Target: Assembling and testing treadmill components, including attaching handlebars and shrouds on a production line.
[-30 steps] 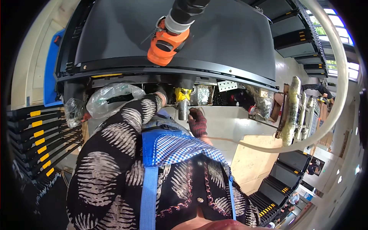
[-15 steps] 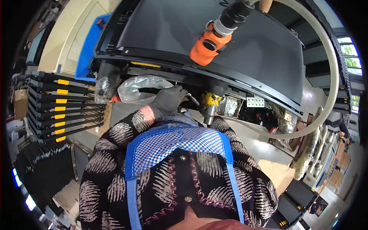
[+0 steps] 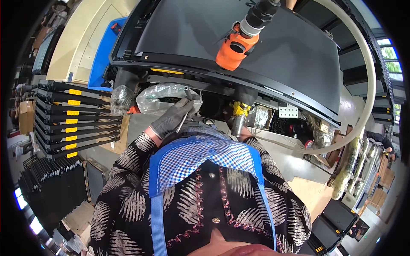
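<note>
My left hand [image 3: 174, 117], in a dark grey glove, is closed around a thin metal rod-like tool [image 3: 186, 91]. One end of this tool stands out above the fingers, the other below them near my apron. Behind the hand lies a clear plastic bag [image 3: 149, 99], open at its mouth. My right hand [image 3: 230, 116] is mostly hidden behind a silver cylinder [image 3: 238, 126] with a yellow-wrapped neck [image 3: 241, 109]; only the wrist shows clearly. Its fingers are out of sight, so whether it grips anything cannot be told.
An orange air tool [image 3: 234, 53] hangs over a large dark panel [image 3: 290, 55], its pale hose [image 3: 370, 77] looping down at the right. Under the panel's edge sit a perforated white block [image 3: 288, 112] and a metal tray [image 3: 261, 117]. Black bars with yellow tags [image 3: 72, 113] are stacked at the left.
My left hand has moved left and toward me, away from under the panel's edge. The metal tool in it has turned from slanting rightward to nearly upright.
</note>
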The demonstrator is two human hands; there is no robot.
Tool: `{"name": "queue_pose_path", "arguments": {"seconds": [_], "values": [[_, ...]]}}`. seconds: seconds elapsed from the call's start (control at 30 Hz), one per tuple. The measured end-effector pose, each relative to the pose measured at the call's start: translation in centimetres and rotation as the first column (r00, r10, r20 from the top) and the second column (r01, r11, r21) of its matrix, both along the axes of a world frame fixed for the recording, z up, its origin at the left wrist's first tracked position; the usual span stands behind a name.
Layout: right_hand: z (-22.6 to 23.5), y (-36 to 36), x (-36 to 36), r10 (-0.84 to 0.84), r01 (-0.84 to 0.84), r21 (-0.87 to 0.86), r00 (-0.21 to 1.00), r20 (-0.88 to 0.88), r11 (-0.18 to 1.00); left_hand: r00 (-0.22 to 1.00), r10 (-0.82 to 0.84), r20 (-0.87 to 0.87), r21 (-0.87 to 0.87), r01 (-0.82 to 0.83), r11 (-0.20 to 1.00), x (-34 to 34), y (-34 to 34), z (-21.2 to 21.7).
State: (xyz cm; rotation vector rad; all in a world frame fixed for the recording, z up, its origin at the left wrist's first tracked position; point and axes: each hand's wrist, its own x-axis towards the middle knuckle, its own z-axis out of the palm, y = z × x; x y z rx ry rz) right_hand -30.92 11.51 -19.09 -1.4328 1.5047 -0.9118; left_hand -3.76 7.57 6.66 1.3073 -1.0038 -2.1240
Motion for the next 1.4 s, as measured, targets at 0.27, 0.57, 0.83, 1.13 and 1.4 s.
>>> {"name": "queue_pose_path", "arguments": {"seconds": [0.27, 0.57, 0.83, 1.13, 1.4], "values": [[11.4, 6.3, -2.9, -0.369, 0.381, 0.03, 0.911, -0.186, 0.924, 0.966, -0.232, -0.111, -0.304, 0.19, 0.934, -2.6, -0.9, -1.7], [25.9, 3.5, -0.1, -0.483, 0.426, 0.232, 0.808, 0.337, 0.874, 0.909, -0.417, -0.028, -0.401, 0.371, 0.837, -6.4, -1.9, -0.5], [26.1, 2.4, 1.9, -0.262, 0.296, -0.021, 0.874, 0.41, 0.955, 0.856, -0.463, 0.23, -0.504, 0.511, 0.696, -6.9, -2.5, 1.7], [28.2, 1.4, 3.1, -0.27, 0.254, 0.097, 0.856, 0.442, 0.962, 0.866, -0.431, 0.253, -0.431, 0.5, 0.751, -5.8, -2.3, 2.5], [29.1, 0.5, 3.1, -0.215, 0.153, 0.17, 0.868, 0.448, 0.974, 0.9, -0.29, 0.324, -0.555, 0.43, 0.712, -5.2, -2.6, 2.3]]}}
